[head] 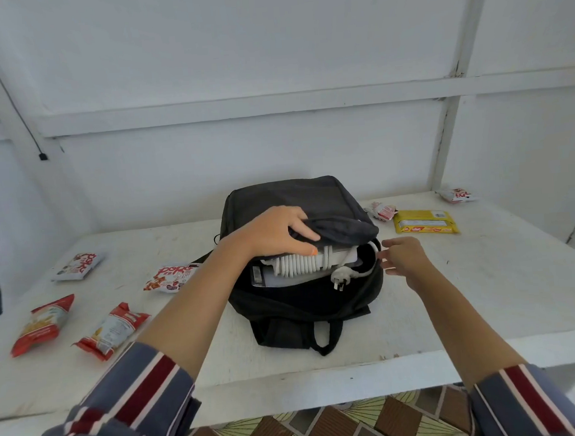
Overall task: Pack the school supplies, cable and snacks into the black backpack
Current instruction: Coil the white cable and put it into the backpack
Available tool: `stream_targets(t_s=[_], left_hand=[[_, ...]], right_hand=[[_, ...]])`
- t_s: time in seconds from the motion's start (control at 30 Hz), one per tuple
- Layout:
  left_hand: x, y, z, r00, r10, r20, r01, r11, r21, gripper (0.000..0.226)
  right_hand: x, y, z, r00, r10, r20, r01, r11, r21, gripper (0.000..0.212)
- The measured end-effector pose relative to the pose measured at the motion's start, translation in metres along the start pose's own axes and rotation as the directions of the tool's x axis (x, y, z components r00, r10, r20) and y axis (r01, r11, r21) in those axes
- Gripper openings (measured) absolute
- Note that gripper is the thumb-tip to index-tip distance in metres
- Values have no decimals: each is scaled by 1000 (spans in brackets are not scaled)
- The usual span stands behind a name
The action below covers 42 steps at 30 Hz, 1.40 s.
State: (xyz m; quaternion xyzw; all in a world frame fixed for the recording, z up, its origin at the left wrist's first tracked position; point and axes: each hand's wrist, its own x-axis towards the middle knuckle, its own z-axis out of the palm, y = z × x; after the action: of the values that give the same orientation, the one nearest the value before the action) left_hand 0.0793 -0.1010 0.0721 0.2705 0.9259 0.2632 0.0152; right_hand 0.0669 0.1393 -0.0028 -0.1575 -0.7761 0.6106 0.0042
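Striped sleeves point(129, 409) frame the near edge of the view, and both bare forearms reach forward from them to the black backpack point(305, 301), which lies in the middle of the white surface point(488, 289) with its mouth turned toward the person. Up at the bag, the left grip point(278, 232) curls its fingers over the top flap point(341, 227) and holds it lifted, so the mouth gapes; the right grip point(403, 259) holds nothing, fingers loose and spread, just beside the right end of that mouth. Inside the opening sits the white cable point(303, 262), wound in tight coils around a pale flat block, its long axis running left to right across the mouth, and its plug point(340, 280) droops out over the lower lip. That plug is what I judge the next move turns on: it lies just to the left of the right grip and a shade nearer the person, so the free right grip is plainly the closer one to push it in, while the left is busy with the flap. Snacks are not packed yet: four red-and-white packets point(112, 330) lie scattered on the left, and a yellow packet point(424, 222) with two more small ones lies beyond the right grip, toward the far right of the surface
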Motion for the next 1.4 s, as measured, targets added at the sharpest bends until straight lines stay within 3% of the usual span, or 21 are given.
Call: stream_targets(t_s=[0.17,0.37,0.47,0.57,0.73,0.87,1.07,1.13,1.23,1.27,1.33,1.4], left_hand=[[-19,9,28,979,-65,195,46,994,95,15],[-28,0,57,966,-98,241,18,949,314,36],[-30,-4,59,981,-82,173,19,942,335,48],[-32,-4,45,999,-51,14,44,949,311,57],[-20,1,13,979,-22,-205,101,919,382,61],[-4,-1,9,959,-80,-272,208,851,482,62],[30,-10,23,902,-205,-379,389,767,511,66],[37,-13,36,897,-64,-437,317,783,535,73],[42,-24,55,870,291,-398,-13,821,571,73],[43,-28,60,870,346,-351,-94,816,571,65],[44,-39,67,897,355,-262,-152,806,572,48],[46,-47,68,939,290,-186,-141,816,561,53]], right_hand=[[-15,12,-8,996,90,6,-90,992,82,31],[-27,20,-5,990,81,115,-86,996,34,37],[-29,18,-4,989,56,139,-63,997,44,40],[-27,15,-4,990,2,141,-10,998,57,43],[-25,3,-1,971,-200,128,192,979,73,42],[-16,-6,2,930,-335,152,344,938,-41,49],[14,-15,7,895,-395,205,434,878,-201,62],[22,-22,8,893,-390,227,440,863,-247,64],[30,-30,11,891,-364,272,433,861,-265,67],[31,-32,11,889,-360,282,433,861,-268,67],[36,-32,10,885,-365,289,441,858,-265,67],[39,-31,7,881,-377,286,448,859,-247,64]])
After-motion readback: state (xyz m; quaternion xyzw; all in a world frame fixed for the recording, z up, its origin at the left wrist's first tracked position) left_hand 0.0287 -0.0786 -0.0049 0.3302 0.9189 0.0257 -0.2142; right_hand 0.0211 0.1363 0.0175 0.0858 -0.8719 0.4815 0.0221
